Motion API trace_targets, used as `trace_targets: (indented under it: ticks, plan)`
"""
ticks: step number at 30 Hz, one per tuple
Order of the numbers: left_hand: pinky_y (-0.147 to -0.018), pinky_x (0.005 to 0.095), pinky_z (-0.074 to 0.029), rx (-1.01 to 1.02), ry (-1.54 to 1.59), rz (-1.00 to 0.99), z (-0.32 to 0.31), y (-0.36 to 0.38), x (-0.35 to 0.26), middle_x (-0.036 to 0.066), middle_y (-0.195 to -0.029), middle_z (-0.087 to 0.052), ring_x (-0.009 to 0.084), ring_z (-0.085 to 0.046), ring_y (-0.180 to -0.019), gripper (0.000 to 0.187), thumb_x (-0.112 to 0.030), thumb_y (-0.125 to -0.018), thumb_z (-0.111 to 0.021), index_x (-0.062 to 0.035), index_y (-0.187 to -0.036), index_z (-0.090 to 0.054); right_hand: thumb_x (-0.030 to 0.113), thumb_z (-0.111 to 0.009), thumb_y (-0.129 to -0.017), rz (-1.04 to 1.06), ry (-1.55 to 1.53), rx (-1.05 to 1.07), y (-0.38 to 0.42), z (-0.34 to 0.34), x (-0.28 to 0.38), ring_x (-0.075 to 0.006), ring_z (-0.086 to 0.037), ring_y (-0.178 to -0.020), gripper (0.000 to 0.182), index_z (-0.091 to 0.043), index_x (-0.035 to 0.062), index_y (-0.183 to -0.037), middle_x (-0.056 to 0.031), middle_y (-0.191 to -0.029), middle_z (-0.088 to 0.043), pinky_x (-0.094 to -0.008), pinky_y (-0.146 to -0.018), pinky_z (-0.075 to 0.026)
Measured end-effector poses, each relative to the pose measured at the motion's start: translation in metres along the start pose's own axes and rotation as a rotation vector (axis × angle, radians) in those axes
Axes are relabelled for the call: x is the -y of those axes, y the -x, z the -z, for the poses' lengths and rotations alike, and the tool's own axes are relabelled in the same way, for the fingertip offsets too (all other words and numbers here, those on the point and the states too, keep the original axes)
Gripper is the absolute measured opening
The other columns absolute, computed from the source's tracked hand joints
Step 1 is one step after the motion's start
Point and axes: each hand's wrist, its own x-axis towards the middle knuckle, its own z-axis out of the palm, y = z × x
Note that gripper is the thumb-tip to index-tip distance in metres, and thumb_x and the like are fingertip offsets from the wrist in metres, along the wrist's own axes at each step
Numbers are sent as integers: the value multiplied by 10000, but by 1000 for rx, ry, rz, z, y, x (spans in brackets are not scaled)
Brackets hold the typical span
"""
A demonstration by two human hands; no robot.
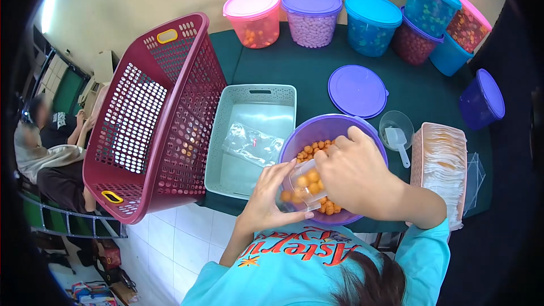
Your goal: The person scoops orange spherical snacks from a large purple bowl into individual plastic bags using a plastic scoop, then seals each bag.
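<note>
Over the purple tub (pixel 310 130): both hands meet above its mouth, with a clear plastic holder (pixel 305 186) between them.
Holder position: tilted, within the outline of the tub rim; several orange balls (pixel 312 177) show through its wall. Whether it is a scoop, a bag or both together cannot be told behind the fingers.
Left hand (pixel 265 194): fingers and thumb curve around the holder's left side in a moderately narrow grip, thumb along the lower edge.
Right hand (pixel 352 173): curled tightly at the holder's right side, knuckles up; the exact pinch is hidden.
Recommended handling: support the holder from the left and tilt it gradually with the right. Working over the tub is sound, since a stray ball should drop back inside. Squeeze lightly; thin plastic may buckle and the balls could crush.
Ball texture: rounded, matt, slightly rough-looking; more lie loose in the tub.
Tub form: round, smooth purple plastic; the matching flat lid (pixel 357 91) lies beyond it on dark green cloth (pixel 255 63).
Mint tray (pixel 238 179): rectangular, rounded corners, perforated upper band; a glossy, creased clear bag (pixel 255 143) lies in it.
Clear bowl (pixel 389 118): round and transparent, with a white scoop (pixel 398 140) resting in it, handle over the rim.
Pink basket (pixel 418 160): long and narrow, packed with thin, pale, layered sheets (pixel 442 173).
</note>
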Motion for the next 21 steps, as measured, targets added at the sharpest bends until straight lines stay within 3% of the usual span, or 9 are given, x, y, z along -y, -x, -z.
trace_targets:
  ticks: [5, 10, 14, 18, 21]
  plan:
    - [-887, 377, -334, 0, 104, 13, 2, 0, -1, 176, -1119, -451, 294, -413, -1049, 901, -316, -492, -785, 40, -1211, -374, 147, -558, -645, -41, 14, -5, 10, 19, -4, -159, -554, -654, 125, -563, 43, -714, -57, -635, -586, -277, -664, -325]
    - [-903, 377, -322, -7, 161, 26, 2, 6, 5, 179, -1139, -444, 296, -403, -1072, 912, -304, -486, -788, 38, -1219, -368, 99, -534, -668, -213, 22, -124, 26, 26, -16, -176, -516, -608, 49, -545, 52, -672, -62, -592, -549, -299, -641, -332]
    - [-911, 378, -316, -34, 217, 23, 1, 5, 9, 181, -1152, -439, 294, -404, -1078, 927, -295, -479, -792, 39, -1227, -359, 107, -528, -680, -311, 96, -97, 21, 2, -28, -181, -524, -626, 65, -547, 44, -678, -65, -592, -553, -307, -640, -334]
    - [-915, 378, -312, -25, 233, 21, 2, 8, 13, 182, -1165, -433, 292, -398, -1088, 936, -293, -473, -795, 40, -1230, -355, 142, -504, -736, -319, 142, 368, -3, -45, -26, -157, -554, -735, 108, -573, 68, -773, -32, -693, -590, -284, -746, -313]
    - [-922, 379, -306, -38, 275, 11, 0, 10, 18, 180, -1182, -425, 290, -390, -1099, 941, -299, -470, -797, 42, -1229, -356, 159, -492, -753, -292, 271, 210, -4, -87, -30, -174, -542, -800, 140, -567, 62, -820, -48, -736, -589, -293, -800, -306]
